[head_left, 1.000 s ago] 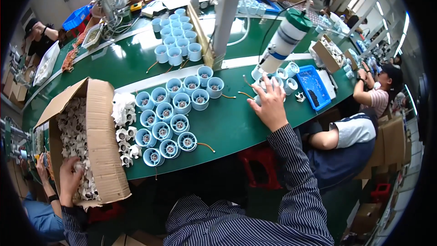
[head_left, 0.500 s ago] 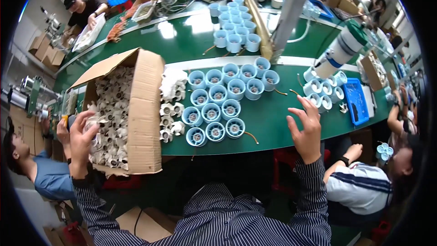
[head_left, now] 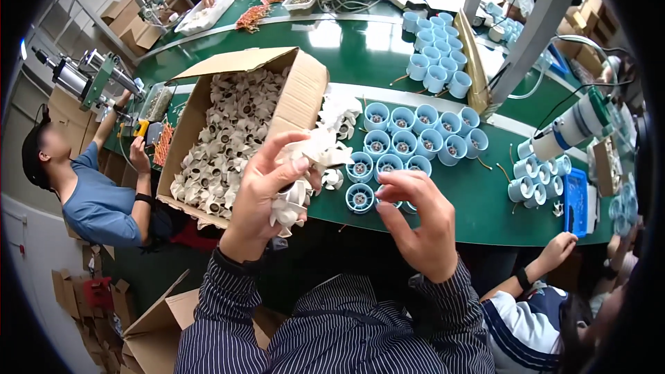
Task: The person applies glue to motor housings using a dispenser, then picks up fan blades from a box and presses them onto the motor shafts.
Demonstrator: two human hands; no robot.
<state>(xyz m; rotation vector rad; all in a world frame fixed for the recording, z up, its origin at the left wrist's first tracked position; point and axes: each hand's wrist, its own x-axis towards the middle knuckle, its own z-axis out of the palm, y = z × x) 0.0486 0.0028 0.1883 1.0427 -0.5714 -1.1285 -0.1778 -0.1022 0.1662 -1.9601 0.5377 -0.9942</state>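
My left hand (head_left: 251, 201) is closed around a bunch of small white finned plastic parts (head_left: 289, 209), held in front of the cardboard box's near right corner. Some parts stick out past the fingers. To its right, my right hand (head_left: 424, 232) hovers over the table's front edge with thumb and fingers apart and nothing visible in it. It hides part of the nearest light-blue round housings (head_left: 403, 143), which stand in rows with metal-coloured centres. The open cardboard box (head_left: 305, 93) is full of the same white parts (head_left: 232, 131). More white parts (head_left: 338, 114) lie between box and housings.
Further blue housings (head_left: 435, 77) stand beyond a pale strip, and another group (head_left: 537, 183) sits at the right by a blue tray (head_left: 575, 201). A grey metal post (head_left: 523, 34) rises behind. Co-workers sit close at left and right. An open carton (head_left: 163, 329) is below.
My left hand has come out of the box rightward with white parts in it. My right hand has moved left toward it. The view has turned left.
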